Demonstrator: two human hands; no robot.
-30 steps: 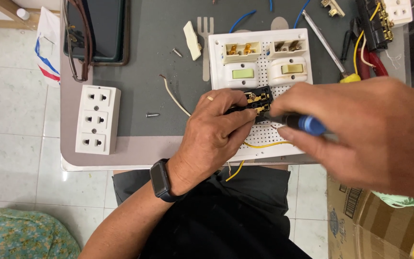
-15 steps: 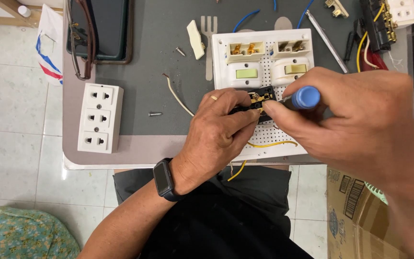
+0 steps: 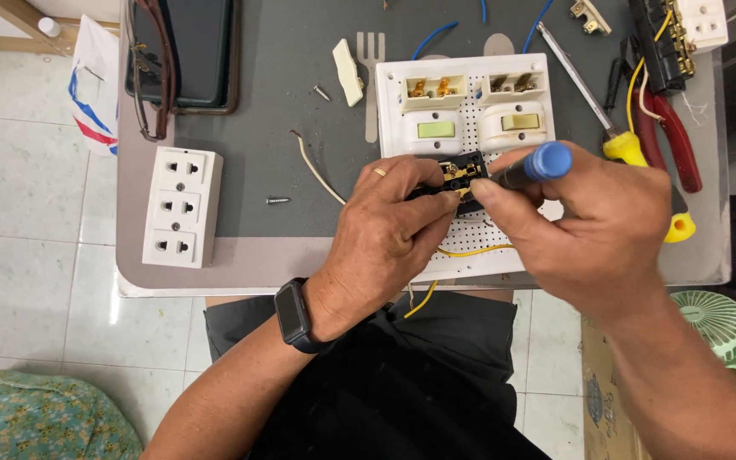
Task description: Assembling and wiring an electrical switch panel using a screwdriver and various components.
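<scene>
Left hand (image 3: 385,230) is clamped around a small black socket block (image 3: 457,175), fingers curled tight, pinning it down on the white perforated board (image 3: 487,136) so it stays steady with its brass terminals facing up. Right hand (image 3: 594,226) is closed on a blue-handled screwdriver (image 3: 538,163), thumb and fingertips pinching the shaft low, near the tip, for fine control; the tip sits right at the terminals, though the exact contact is hidden by the fingers. A yellow wire (image 3: 470,252) runs out from under the hands across the board, and another end hangs off the table edge. The block sits at the board's middle, just below two switches (image 3: 470,128) already mounted there.

Over on the left, a white triple outlet (image 3: 181,207) lies face up, well apart. A loose screw (image 3: 278,201) rests between it and the hands. Far right, red pliers (image 3: 670,140) and a yellow-handled screwdriver (image 3: 615,140) are parked near. Upper left, beyond the table, a white bag (image 3: 91,94) with red and blue stripes.
</scene>
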